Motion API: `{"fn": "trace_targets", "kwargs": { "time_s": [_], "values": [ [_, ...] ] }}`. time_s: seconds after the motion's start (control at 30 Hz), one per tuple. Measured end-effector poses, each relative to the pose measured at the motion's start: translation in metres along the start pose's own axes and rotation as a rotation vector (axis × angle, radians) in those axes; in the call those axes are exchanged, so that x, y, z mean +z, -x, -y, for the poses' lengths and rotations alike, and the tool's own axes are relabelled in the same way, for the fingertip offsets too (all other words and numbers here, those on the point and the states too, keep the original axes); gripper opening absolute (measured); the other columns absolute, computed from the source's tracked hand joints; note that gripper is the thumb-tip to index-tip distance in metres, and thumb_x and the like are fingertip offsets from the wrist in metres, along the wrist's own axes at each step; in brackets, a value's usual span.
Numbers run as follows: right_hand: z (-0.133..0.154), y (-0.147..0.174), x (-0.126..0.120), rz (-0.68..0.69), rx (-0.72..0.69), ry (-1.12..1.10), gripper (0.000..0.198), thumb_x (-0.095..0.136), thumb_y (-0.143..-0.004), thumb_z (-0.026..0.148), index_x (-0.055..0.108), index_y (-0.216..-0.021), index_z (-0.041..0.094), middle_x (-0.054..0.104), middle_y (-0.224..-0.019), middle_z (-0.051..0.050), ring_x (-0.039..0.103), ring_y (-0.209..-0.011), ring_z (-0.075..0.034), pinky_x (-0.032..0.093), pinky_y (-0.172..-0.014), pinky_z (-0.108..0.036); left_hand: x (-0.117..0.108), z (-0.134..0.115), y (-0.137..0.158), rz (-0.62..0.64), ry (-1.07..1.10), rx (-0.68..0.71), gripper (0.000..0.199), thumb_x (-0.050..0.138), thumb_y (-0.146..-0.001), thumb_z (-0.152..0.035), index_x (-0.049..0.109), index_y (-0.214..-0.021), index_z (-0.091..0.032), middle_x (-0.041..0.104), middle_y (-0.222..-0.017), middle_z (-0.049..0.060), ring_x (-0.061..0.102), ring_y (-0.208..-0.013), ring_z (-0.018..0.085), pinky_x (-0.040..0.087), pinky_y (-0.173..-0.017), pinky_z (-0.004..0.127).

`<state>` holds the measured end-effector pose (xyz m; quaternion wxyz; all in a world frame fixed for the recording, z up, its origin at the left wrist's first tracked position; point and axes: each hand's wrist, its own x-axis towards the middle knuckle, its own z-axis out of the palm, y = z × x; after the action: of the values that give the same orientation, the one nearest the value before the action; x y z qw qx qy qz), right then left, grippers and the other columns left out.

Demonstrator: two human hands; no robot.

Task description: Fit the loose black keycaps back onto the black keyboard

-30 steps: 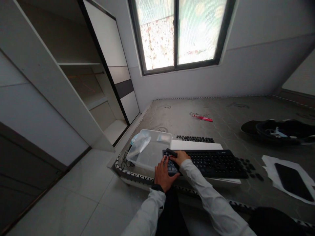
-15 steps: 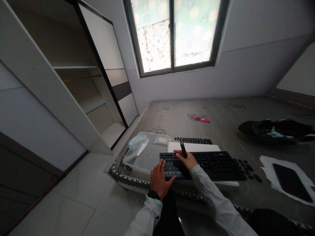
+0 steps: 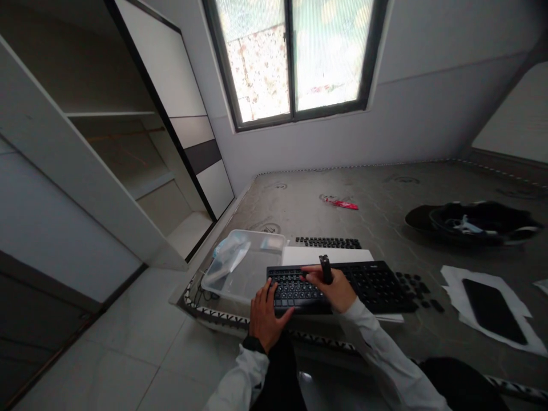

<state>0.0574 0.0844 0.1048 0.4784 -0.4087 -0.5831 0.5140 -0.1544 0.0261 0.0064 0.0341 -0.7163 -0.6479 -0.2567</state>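
The keyboard (image 3: 372,285) lies at the lower centre of the frame, its long axis running nearly level, left to right. The left hand (image 3: 265,317), fingers partly spread, touches the keyboard's left end; the right hand (image 3: 337,290) is curled around a black tool (image 3: 325,268) pointing steeply up the frame.

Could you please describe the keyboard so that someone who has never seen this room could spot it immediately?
Start at the window and drop to the grey mattress below it. At the mattress's near edge, right of the clear plastic box, lies the black keyboard, over a flat white panel. It is one long board, unlike the small loose keys nearby.
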Motion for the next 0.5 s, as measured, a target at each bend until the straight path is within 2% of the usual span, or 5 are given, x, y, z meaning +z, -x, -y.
{"fn": "trace_targets", "kwargs": {
  "time_s": [0.1, 0.23, 0.3, 0.5],
  "values": [
    [-0.001, 0.007, -0.011, 0.013, -0.013, 0.058, 0.036, 0.070, -0.072, 0.049, 0.074, -0.091, 0.019, 0.073, -0.080, -0.013, 0.069, -0.078, -0.025, 0.052, -0.073, -0.037, 0.001, 0.000, 0.000, -0.006, -0.007, 0.007, 0.065, 0.061, -0.082, -0.049, 0.041, -0.137, -0.022, 0.040, -0.146, 0.010, 0.042, -0.128, 0.028, 0.039, -0.102, 0.044],
    [-0.004, 0.012, -0.023, -0.043, -0.060, 0.093, 0.032, 0.076, -0.066, 0.047, 0.073, -0.083, 0.020, 0.071, -0.075, -0.007, 0.065, -0.069, -0.021, 0.052, -0.065, -0.034, 0.002, -0.001, -0.001, -0.040, -0.010, 0.031, 0.062, 0.062, -0.081, -0.046, 0.043, -0.135, -0.021, 0.042, -0.145, 0.011, 0.044, -0.127, 0.028, 0.040, -0.101, 0.045],
    [-0.005, 0.012, -0.025, -0.066, -0.085, 0.041, 0.032, 0.079, -0.062, 0.046, 0.071, -0.079, 0.020, 0.070, -0.074, -0.005, 0.064, -0.068, -0.019, 0.051, -0.063, -0.032, 0.002, -0.001, -0.002, -0.047, -0.013, 0.037, 0.062, 0.063, -0.081, -0.046, 0.043, -0.135, -0.021, 0.042, -0.144, 0.011, 0.044, -0.126, 0.028, 0.041, -0.100, 0.046],
    [-0.006, 0.011, -0.021, -0.020, -0.060, -0.127, 0.038, 0.081, -0.060, 0.047, 0.065, -0.081, 0.019, 0.068, -0.075, -0.005, 0.065, -0.067, -0.019, 0.050, -0.060, -0.030, 0.001, -0.001, -0.004, -0.015, -0.026, 0.037, 0.062, 0.062, -0.081, -0.046, 0.042, -0.135, -0.022, 0.042, -0.145, 0.011, 0.044, -0.127, 0.029, 0.042, -0.099, 0.046]
  ]
}}
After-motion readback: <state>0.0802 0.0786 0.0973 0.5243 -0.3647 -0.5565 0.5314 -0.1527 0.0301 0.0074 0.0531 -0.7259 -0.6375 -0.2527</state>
